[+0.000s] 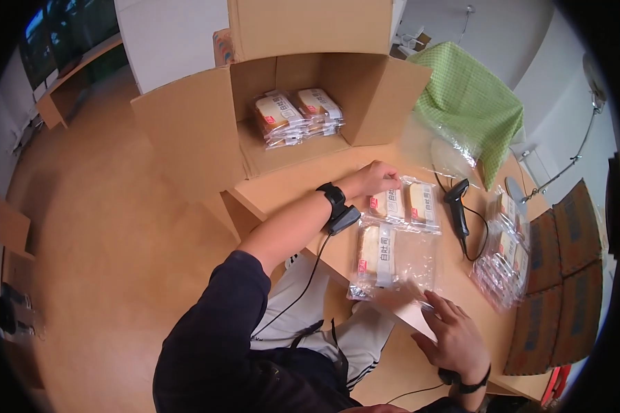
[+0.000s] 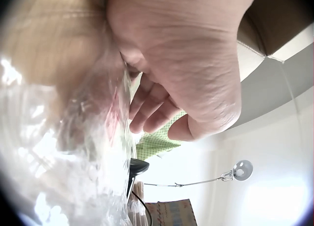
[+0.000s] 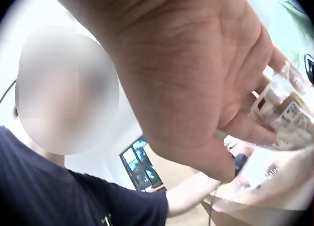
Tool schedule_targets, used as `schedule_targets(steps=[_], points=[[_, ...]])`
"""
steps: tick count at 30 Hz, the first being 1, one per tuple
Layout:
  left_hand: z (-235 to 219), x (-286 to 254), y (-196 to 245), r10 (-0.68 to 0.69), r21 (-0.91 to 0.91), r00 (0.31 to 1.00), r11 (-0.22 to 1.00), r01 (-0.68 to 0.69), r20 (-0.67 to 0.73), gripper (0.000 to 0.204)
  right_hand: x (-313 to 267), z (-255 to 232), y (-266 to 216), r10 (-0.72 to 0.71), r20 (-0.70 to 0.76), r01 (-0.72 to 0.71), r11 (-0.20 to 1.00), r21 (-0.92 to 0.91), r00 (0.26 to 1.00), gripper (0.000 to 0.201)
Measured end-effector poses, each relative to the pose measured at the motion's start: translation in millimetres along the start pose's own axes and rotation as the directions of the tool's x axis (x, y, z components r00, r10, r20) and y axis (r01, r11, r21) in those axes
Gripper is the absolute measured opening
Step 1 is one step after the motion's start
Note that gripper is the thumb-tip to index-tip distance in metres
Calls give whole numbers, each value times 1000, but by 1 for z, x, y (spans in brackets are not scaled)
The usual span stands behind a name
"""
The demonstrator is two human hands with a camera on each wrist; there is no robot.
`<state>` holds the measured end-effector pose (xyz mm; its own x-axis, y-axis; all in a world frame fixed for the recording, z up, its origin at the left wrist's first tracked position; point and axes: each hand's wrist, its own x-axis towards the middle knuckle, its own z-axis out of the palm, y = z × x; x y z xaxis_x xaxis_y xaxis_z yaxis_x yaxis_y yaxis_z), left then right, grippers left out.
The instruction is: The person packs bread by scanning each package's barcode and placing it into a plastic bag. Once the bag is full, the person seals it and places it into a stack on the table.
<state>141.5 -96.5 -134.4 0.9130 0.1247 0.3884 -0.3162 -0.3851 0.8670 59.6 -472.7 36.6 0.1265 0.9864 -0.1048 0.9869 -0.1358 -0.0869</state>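
Observation:
My left hand (image 1: 375, 179) rests at the upper left edge of a wrapped bread pack (image 1: 387, 204), fingers loosely bent. In the left wrist view, the thumb and fingertips of that hand (image 2: 179, 69) show nothing between them, beside shiny clear plastic (image 2: 88, 152). A second pack (image 1: 421, 202) lies to its right and a larger-looking one (image 1: 377, 255) below, beside clear film (image 1: 417, 255). The right hand (image 1: 458, 341) has its fingers extended at the film's lower right, thumb apart. In the right wrist view, the right hand's (image 3: 196, 83) fingers touch clear wrapping (image 3: 289, 130).
An open cardboard box (image 1: 186, 117) at the back holds stacked bread packs (image 1: 280, 113). A black scanner (image 1: 456, 206), more packs (image 1: 506, 255) and brown cartons (image 1: 558, 275) stand to the right. Green checked cloth (image 1: 461, 96) hangs behind.

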Motion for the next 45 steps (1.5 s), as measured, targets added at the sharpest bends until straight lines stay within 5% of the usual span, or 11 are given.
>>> schedule_targets(steps=[9, 13, 16, 19, 29, 33, 37, 38, 40, 43, 45], points=[[-1, 8, -10, -11, -209, 992, 978, -16, -129, 19, 29, -77, 26, -278, -51, 275, 873, 403, 959, 41], [-11, 13, -22, -42, -420, 970, 905, -64, -240, 29, 91, -62, 23, -20, -363, 98, 975, 198, 931, 38], [-18, 12, -23, -202, -741, 968, 671, 26, -149, 43, 153, -31, 49, -72, -575, 49, 997, -56, 815, 36], [-21, 6, -10, -89, -933, 994, 347, 94, 67, 54, 194, -3, 75, -200, -518, 60, 960, -274, 832, 38], [-9, 13, -17, -300, -864, 953, 490, 119, -39, 23, 187, 16, 81, -236, -319, 189, 967, -171, 918, 32], [-10, 11, 1, -371, -876, 908, 483, 9, -195, 12, 127, -42, 25, -312, -480, 481, 831, 281, 820, 48], [-24, 8, 13, -368, -787, 885, 616, 4, -284, 11, 80, -47, -2, -386, -723, 818, 329, 472, 573, 54], [-28, 4, 20, -365, -773, 896, 633, 40, -252, 12, 79, -44, -6, -367, -726, 810, 337, 479, 582, 54], [-37, -4, 40, -416, -739, 871, 666, 97, -260, 15, 83, -34, -14, -508, -825, 964, 218, 154, 246, 45], [-62, -26, 72, -427, -671, 838, 735, 102, -339, 17, 73, 21, -39, -187, -953, 920, 358, 159, 237, 41], [-80, -38, 74, -396, -631, 811, 774, 43, -431, 20, 61, -1, -15, -335, -880, 928, 277, 250, 337, 49]])
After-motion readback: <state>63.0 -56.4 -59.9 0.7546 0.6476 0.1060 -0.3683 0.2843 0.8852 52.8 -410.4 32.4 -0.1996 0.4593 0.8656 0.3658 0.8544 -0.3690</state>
